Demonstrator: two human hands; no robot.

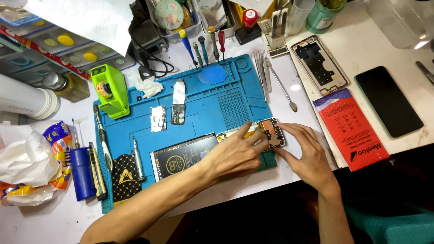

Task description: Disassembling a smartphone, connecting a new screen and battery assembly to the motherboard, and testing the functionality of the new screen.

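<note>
Two hands: left hand (235,151), right hand (304,151) fingers pinching flat opened phone (271,132) on blue mat (217,101).

Both forearms are bare and come in from the near edge. The left arm (149,203) rises from the near left and slants far and to the right at a long diagonal, wrist straight. The left hand (235,151) lies palm down, knuckles up, its fingers (255,135) stretched to the right and slightly curled, pressed together at the tips. The right arm (334,212) runs almost straight up from the near right. The right hand (305,151) is also palm down — fingers (289,129) spread and pointing left, toward the left fingertips. The two hands nearly meet — fingertips just beside each other.
</note>
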